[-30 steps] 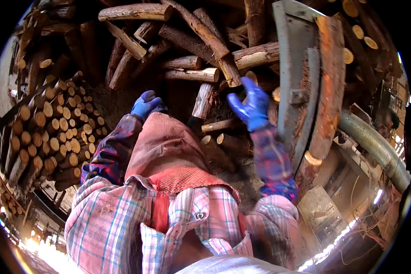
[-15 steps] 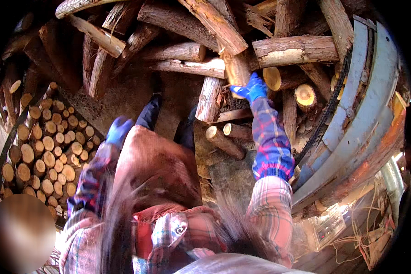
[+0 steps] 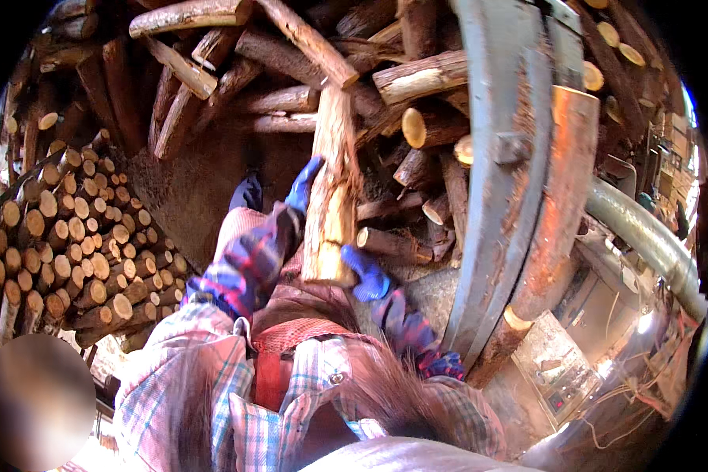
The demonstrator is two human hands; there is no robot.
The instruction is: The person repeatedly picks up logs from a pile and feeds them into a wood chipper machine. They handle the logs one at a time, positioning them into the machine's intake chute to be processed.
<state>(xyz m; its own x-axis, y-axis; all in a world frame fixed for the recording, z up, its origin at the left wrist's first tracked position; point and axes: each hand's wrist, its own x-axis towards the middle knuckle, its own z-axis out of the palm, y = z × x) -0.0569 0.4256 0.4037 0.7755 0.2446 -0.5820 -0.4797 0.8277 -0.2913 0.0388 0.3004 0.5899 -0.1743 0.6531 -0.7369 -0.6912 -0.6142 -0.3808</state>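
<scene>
A rough, partly barked log point(image 3: 328, 204) stands lengthwise in front of my body, its pale near end over my brown apron. My left hand point(image 3: 301, 187), in a blue glove, grips the log's left side about midway along. At the lower right end, my right hand point(image 3: 366, 275), also gloved in blue, holds the log; some of its fingers are hidden. The log's far end overlaps another log point(image 3: 315, 43) in the pile.
Loose logs point(image 3: 271, 101) lie heaped across the far side. A stack of cut logs point(image 3: 94, 252) shows round ends at left. To my right, a grey metal beam point(image 3: 492, 181) runs beside an orange-brown log point(image 3: 558, 197), a pipe point(image 3: 645, 228) and a switch box point(image 3: 554, 370).
My right hand has drawn the log from the pile toward my body. My left hand has come up from my side onto it. My view has turned right.
</scene>
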